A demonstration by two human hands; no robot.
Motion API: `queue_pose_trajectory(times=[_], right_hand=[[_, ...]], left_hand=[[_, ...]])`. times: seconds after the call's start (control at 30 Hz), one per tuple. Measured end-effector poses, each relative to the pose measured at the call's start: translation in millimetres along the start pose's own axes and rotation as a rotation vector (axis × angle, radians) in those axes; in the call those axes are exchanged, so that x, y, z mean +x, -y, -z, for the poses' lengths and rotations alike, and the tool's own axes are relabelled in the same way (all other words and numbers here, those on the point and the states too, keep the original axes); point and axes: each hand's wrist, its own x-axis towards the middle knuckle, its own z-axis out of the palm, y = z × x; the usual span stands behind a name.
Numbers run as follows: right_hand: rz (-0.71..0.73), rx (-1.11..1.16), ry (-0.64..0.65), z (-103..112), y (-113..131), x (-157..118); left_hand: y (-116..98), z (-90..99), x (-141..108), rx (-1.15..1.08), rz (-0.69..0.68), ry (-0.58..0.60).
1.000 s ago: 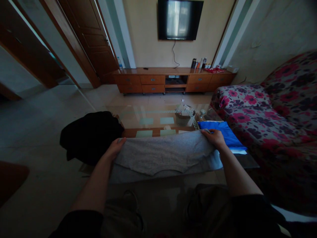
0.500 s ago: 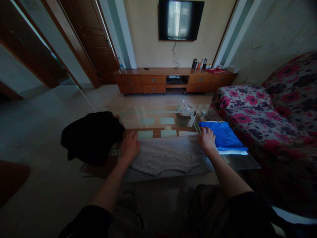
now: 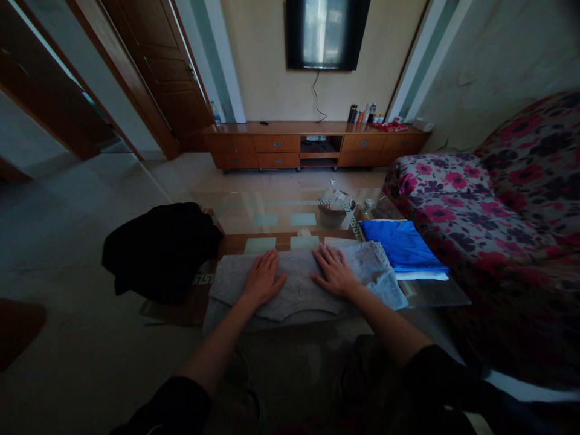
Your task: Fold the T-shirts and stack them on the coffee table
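A grey shirt (image 3: 299,299) lies folded along the near edge of the glass table, its curved neckline toward me. My left hand (image 3: 264,278) rests flat on its left half, fingers stretched out. On its right half my right hand (image 3: 334,270) lies flat too, with the fingers spread. Crumpled fabric shows at the shirt's right end. Right beside that end sits a folded blue garment (image 3: 403,244) on top of something white. To the left of the shirt is a heaped black garment (image 3: 161,251).
The glass coffee table (image 3: 238,211) has a patterned border. A basket (image 3: 334,211) and a small glass jar (image 3: 368,208) are toward its far right. A flowered sofa (image 3: 457,187) stands at the right, a low wooden cabinet (image 3: 276,144) with bottles by the far wall.
Both hands have moved inward from the shirt's two ends to its middle and now lie flat with fingers spread. The shirt's ends are uncovered.
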Motion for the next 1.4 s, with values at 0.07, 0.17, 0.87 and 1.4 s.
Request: queue_pose_trajectory(times=[0.07,0.17,0.87,1.4], right_hand=[[0.027,0.02,0.018,-3,15,3],[0.019,0.035,0.023,-3,27,6],[-0.223,-0.015,-0.079,10,-34,-7],[-0.428,-0.101,-0.066,-1,-89,-20]], left_hand=[[-13,-3.5,3,-0.014,-0.045,0.011],[-26,-5.6,4,-0.016,-0.046,-0.005],[40,11.7,-26,0.07,0.381,-0.041],[99,18.0,-37,0.064,0.624,0.058]])
